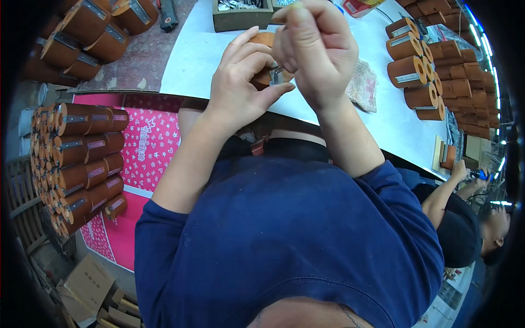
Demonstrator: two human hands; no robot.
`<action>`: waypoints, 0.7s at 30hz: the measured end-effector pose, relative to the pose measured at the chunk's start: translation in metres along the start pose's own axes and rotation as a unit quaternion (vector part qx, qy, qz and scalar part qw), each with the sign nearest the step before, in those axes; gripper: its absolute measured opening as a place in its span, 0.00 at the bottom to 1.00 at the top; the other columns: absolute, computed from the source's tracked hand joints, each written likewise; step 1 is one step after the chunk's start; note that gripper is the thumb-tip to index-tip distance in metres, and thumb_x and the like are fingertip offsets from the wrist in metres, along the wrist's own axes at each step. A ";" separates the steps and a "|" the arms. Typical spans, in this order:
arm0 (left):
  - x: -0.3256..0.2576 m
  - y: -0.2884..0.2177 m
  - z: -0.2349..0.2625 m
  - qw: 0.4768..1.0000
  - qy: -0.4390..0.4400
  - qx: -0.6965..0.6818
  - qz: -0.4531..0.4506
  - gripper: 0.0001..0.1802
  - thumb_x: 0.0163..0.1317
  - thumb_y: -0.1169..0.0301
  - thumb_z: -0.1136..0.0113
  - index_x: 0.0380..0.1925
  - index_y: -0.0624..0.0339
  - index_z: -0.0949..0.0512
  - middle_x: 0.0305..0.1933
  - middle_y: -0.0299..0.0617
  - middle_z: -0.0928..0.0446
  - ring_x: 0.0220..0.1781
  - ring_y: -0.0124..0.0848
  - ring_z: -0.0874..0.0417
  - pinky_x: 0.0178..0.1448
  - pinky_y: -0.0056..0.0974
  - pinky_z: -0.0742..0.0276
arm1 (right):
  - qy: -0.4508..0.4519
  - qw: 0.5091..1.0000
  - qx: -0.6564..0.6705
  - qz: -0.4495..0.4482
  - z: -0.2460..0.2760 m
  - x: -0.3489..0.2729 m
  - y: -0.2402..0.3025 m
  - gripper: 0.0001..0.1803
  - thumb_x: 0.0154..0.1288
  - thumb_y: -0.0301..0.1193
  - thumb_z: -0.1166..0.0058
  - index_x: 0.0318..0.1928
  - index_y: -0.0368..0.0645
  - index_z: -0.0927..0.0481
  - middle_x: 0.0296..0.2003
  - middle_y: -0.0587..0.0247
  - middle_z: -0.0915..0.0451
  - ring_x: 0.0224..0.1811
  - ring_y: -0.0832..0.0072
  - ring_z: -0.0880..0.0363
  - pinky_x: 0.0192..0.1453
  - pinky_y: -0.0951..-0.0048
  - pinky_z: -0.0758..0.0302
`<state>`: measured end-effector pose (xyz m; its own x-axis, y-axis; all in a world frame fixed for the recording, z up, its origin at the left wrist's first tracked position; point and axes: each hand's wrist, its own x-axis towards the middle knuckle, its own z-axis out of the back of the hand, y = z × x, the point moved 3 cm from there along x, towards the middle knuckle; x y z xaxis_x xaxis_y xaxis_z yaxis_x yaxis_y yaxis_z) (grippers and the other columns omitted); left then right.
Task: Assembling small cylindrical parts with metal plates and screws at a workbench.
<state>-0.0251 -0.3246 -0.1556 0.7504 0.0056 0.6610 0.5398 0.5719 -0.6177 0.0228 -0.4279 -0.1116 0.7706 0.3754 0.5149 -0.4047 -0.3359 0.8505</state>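
On the white worktop in front of me lies a reddish-brown wooden cylinder (263, 39), mostly covered by my hands. My left hand (240, 76) rests around its near left side, fingers curved over it and thumb pointing right. A small shiny metal piece (278, 76) shows on the cylinder beside the left thumb. My right hand (320, 52) is raised just above and to the right, its fingers curled into a pinch. Whatever sits between those fingertips, if anything, is hidden.
A dark open box (240, 19) of small metal parts stands beyond my hands. A crumpled cloth (362, 86) lies to the right, near stacked wooden cylinders (407, 74). More cylinders (82, 145) are piled at left. A co-worker (456, 218) works at far right.
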 end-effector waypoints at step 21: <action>-0.008 -0.009 -0.007 0.987 -0.074 0.136 0.034 0.23 0.37 0.68 0.28 0.31 0.62 0.30 0.47 0.46 0.26 0.53 0.47 0.31 0.57 0.44 0.37 | -0.121 0.975 0.188 -0.003 0.013 0.007 -0.014 0.10 0.70 0.31 0.61 0.34 0.40 0.30 0.10 0.72 0.42 0.08 0.84 0.46 0.14 0.82 0.43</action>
<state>-0.0334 -0.3354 -0.1589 0.7058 0.1600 0.6901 0.3535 0.7646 -0.5389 0.0402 -0.4314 -0.1209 0.8849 0.1789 0.4301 -0.2251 -0.6442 0.7310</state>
